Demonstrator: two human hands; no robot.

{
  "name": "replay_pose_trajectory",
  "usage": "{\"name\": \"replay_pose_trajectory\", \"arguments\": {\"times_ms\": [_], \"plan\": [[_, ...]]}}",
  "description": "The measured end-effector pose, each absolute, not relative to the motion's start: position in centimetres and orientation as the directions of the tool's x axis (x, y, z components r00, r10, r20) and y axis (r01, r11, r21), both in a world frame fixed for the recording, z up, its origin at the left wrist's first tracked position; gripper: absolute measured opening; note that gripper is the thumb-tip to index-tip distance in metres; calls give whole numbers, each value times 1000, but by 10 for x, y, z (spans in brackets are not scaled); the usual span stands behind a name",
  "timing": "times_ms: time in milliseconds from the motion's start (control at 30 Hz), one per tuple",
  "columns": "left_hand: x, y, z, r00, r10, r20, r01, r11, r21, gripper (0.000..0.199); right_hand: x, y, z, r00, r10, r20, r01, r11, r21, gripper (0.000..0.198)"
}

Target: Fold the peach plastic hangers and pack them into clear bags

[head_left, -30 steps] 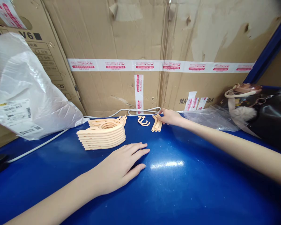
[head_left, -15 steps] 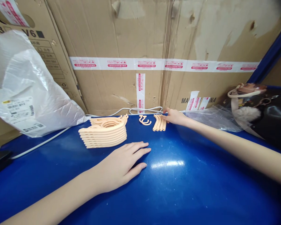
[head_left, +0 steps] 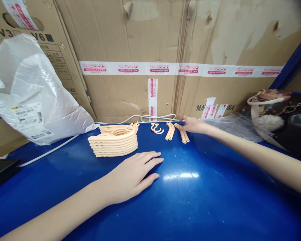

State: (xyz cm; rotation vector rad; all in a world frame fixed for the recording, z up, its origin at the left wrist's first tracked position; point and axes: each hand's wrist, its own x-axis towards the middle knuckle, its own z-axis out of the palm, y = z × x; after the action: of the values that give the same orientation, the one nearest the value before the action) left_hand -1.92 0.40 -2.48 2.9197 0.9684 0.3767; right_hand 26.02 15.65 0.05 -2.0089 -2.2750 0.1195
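Note:
My left hand [head_left: 136, 174] lies palm down on the blue tabletop [head_left: 190, 207], fingers spread, holding nothing. Just beyond it stands a neat stack of cream plastic hanger parts [head_left: 112, 147]. At the back edge, my right hand [head_left: 193, 126] is closed at the upper end of a pair of curved cream hanger arms [head_left: 184, 136]; its fingertips are partly hidden. To the left of these lies another pair of curved hanger arms [head_left: 169, 131], apart from the first. Some cream hanger hooks [head_left: 157, 128] rest between that pair and the stack.
Large cardboard boxes [head_left: 130, 93] rise behind the table. A white plastic mailing bag [head_left: 47, 97] leans at left, near a dark flat object [head_left: 2, 172]. A white cable [head_left: 150, 117] runs along the back. Clear plastic film [head_left: 230, 125] and a black bag [head_left: 296, 124] lie at right.
My right hand has shifted slightly right, drawing one pair of hanger arms away from the other and tilting it. My left hand stays flat on the table. The view has turned slightly left.

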Motion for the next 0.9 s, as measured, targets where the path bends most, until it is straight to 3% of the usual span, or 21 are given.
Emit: {"name": "replay_pose_trajectory", "arguments": {"times_ms": [167,233,367,500,600,667,767,900], "plan": [[-12,0,-27,805,551,218,581,-807,-104,38,273,120,19,-231,972,-44,970,226,-89,50],[-8,-3,-25,803,560,203,590,-796,-136,37,274,98,22,-312,947,-73,947,304,-103,46],[3,-7,-14,710,675,201,690,-724,-5,43,259,46,13,-579,815,-6,794,562,-229,39],[14,-8,-4,672,729,131,717,-685,131,41,233,12,3,-713,693,104,621,693,-366,28],[17,-7,-2,669,739,87,713,-670,208,24,222,19,7,-757,629,177,561,764,-318,10],[17,-7,-3,665,744,66,712,-658,246,16,219,39,13,-754,615,228,557,784,-272,18],[15,-8,-4,640,768,34,723,-617,310,12,212,80,16,-697,661,278,670,738,-76,15],[11,-8,-6,590,808,1,728,-532,431,9,192,125,10,-646,711,278,739,674,-8,20]]}}
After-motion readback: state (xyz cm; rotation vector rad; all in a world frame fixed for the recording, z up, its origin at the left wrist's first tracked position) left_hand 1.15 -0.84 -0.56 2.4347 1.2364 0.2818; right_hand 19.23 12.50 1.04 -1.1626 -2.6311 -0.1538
